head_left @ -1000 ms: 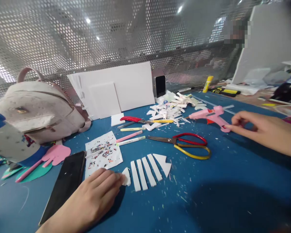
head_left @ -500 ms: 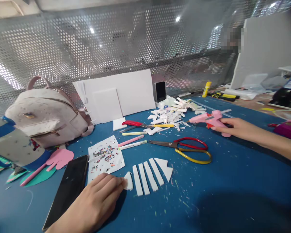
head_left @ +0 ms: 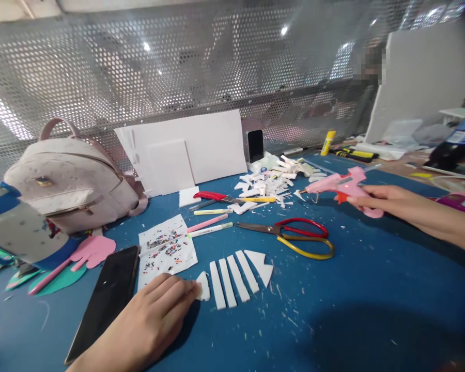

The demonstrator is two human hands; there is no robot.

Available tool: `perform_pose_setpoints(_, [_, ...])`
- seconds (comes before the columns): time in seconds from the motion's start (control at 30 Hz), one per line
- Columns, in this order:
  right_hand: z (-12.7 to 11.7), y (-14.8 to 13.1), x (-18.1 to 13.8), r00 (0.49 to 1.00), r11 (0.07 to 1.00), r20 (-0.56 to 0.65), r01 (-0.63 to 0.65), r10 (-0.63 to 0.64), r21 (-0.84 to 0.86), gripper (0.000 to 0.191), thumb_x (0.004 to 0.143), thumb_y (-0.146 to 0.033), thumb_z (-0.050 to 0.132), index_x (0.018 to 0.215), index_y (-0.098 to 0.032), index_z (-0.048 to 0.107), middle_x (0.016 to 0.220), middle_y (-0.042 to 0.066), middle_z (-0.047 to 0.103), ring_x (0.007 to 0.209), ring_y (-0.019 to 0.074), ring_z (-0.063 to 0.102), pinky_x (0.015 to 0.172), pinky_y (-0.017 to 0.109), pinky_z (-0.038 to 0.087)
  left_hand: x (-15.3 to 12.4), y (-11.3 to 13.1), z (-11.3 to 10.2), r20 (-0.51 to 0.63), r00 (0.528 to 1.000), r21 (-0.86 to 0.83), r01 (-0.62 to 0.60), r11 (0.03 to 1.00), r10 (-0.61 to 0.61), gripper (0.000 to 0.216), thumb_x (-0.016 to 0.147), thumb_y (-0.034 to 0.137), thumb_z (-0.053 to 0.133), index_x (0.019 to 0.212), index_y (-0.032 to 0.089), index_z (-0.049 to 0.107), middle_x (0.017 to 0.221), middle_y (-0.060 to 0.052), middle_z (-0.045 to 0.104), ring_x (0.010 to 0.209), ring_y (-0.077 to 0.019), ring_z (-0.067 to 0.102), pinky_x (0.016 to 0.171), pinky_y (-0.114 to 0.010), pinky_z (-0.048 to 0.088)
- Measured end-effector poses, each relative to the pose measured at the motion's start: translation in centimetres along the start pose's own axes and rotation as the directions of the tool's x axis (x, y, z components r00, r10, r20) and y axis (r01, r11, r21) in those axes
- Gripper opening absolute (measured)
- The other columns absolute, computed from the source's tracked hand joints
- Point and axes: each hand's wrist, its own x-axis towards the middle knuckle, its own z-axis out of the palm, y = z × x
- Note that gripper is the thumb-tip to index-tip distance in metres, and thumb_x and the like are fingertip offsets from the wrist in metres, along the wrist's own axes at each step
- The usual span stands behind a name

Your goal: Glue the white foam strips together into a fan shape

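My right hand [head_left: 380,200] grips a pink glue gun [head_left: 339,187] by its handle and holds it just above the blue mat, nozzle pointing left. My left hand [head_left: 151,320] lies flat on the mat, fingertips touching a small curved white foam piece [head_left: 204,285]. Beside that piece lies a row of white foam strips [head_left: 228,279] and a white foam triangle [head_left: 262,265]. Scissors with red and yellow handles [head_left: 294,236] lie between the strips and the glue gun.
A black phone [head_left: 106,297] lies left of my left hand, next to paper with confetti scraps [head_left: 165,251]. Pens [head_left: 209,223], a red-handled cutter [head_left: 213,197], foam offcuts [head_left: 271,178], white boards [head_left: 186,150], a pink backpack [head_left: 67,178], a yellow glue stick [head_left: 327,142].
My right hand reached the pink glue gun, closed on its handle and lifted it off the mat. My left hand stayed on the small foam piece.
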Motion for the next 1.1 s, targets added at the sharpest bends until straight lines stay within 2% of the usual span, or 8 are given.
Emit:
perform_pose_setpoints(0.27, [0.8, -0.8, 2.0, 0.984, 0.999, 0.175, 0.013, -0.018, 0.030, 0.061, 0.074, -0.080, 0.069, 0.081, -0.019, 0.066, 0.071, 0.002, 0.056, 0.068, 0.0174, 0.046, 0.063, 0.031, 0.034, -0.2, -0.1, 0.2, -0.012, 1.000, -0.023, 0.020, 1.000, -0.020, 0.037, 0.101, 0.008, 0.046, 0.134, 0.015, 0.061, 0.106, -0.010, 0.070, 0.093, -0.0200, 0.067, 0.084, -0.033, 0.059])
perform_pose_setpoints(0.4, [1.8, -1.7, 2.9, 0.970, 0.998, 0.237, 0.056, -0.059, 0.021, 0.060, 0.076, -0.080, 0.068, 0.079, -0.020, 0.063, 0.069, 0.000, 0.051, 0.065, 0.0156, 0.044, 0.062, 0.030, 0.034, 0.0, 0.0, 0.0, -0.002, 1.000, 0.012, -0.011, 1.000, 0.011, 0.037, 0.101, 0.007, 0.043, 0.134, 0.011, 0.060, 0.107, -0.011, 0.070, 0.091, -0.0212, 0.066, 0.083, -0.036, 0.059])
perform_pose_setpoints(0.53, [2.3, -1.9, 3.4, 0.969, 0.995, 0.230, 0.094, -0.086, -0.026, 0.062, 0.077, -0.082, 0.064, 0.085, -0.021, 0.064, 0.065, -0.003, 0.043, 0.060, 0.0142, 0.041, 0.058, 0.029, 0.032, 0.1, 0.1, -0.1, 0.017, 0.999, 0.037, -0.029, 0.999, 0.028, 0.036, 0.100, 0.004, 0.041, 0.131, 0.007, 0.060, 0.109, -0.013, 0.069, 0.091, -0.0224, 0.065, 0.081, -0.038, 0.060])
perform_pose_setpoints(0.7, [1.8, -1.6, 3.7, 0.978, 0.980, 0.178, 0.133, -0.105, -0.150, 0.078, 0.073, -0.091, 0.057, 0.099, -0.019, 0.070, 0.067, 0.001, 0.054, 0.060, 0.0184, 0.050, 0.056, 0.032, 0.037, -0.2, 0.0, 0.0, -0.002, 1.000, 0.005, 0.005, 1.000, -0.005, 0.036, 0.101, 0.008, 0.043, 0.132, 0.013, 0.061, 0.108, -0.011, 0.070, 0.092, -0.0210, 0.067, 0.083, -0.036, 0.060])
perform_pose_setpoints(0.8, [1.2, -1.2, 3.7, 0.980, 0.957, 0.149, 0.165, -0.132, -0.239, 0.083, 0.073, -0.090, 0.055, 0.108, -0.017, 0.073, 0.075, 0.006, 0.066, 0.063, 0.0226, 0.057, 0.058, 0.035, 0.042, -0.3, 0.0, 0.2, -0.003, 1.000, -0.021, 0.020, 1.000, -0.020, 0.036, 0.101, 0.008, 0.044, 0.132, 0.015, 0.061, 0.108, -0.011, 0.070, 0.093, -0.0208, 0.068, 0.085, -0.035, 0.061])
perform_pose_setpoints(0.9, [0.7, -0.7, 3.7, 0.976, 0.923, 0.112, 0.215, -0.189, -0.320, 0.077, 0.077, -0.084, 0.056, 0.114, -0.019, 0.075, 0.092, 0.011, 0.076, 0.077, 0.0292, 0.066, 0.069, 0.040, 0.049, -0.3, 0.0, 0.1, -0.004, 1.000, -0.025, 0.022, 0.999, -0.022, 0.037, 0.101, 0.008, 0.044, 0.133, 0.015, 0.061, 0.108, -0.011, 0.070, 0.094, -0.0209, 0.068, 0.086, -0.035, 0.061])
perform_pose_setpoints(1.03, [0.3, 0.0, 3.4, 0.960, 0.869, 0.075, 0.277, -0.271, -0.411, 0.057, 0.086, -0.069, 0.056, 0.121, -0.027, 0.073, 0.123, 0.008, 0.075, 0.103, 0.0355, 0.070, 0.084, 0.043, 0.053, -0.1, 0.0, -0.1, 0.000, 1.000, -0.027, 0.020, 0.999, -0.020, 0.035, 0.103, 0.011, 0.043, 0.133, 0.015, 0.061, 0.106, -0.011, 0.070, 0.094, -0.0209, 0.068, 0.085, -0.035, 0.062])
perform_pose_setpoints(1.1, [0.2, 0.2, 3.2, 0.951, 0.840, 0.065, 0.299, -0.303, -0.452, 0.052, 0.088, -0.065, 0.054, 0.121, -0.028, 0.071, 0.127, 0.007, 0.074, 0.108, 0.0364, 0.070, 0.086, 0.045, 0.053, -0.1, 0.1, -0.1, -0.004, 1.000, -0.029, 0.022, 0.999, -0.022, 0.036, 0.103, 0.011, 0.043, 0.133, 0.016, 0.061, 0.105, -0.010, 0.071, 0.093, -0.0209, 0.068, 0.085, -0.035, 0.062])
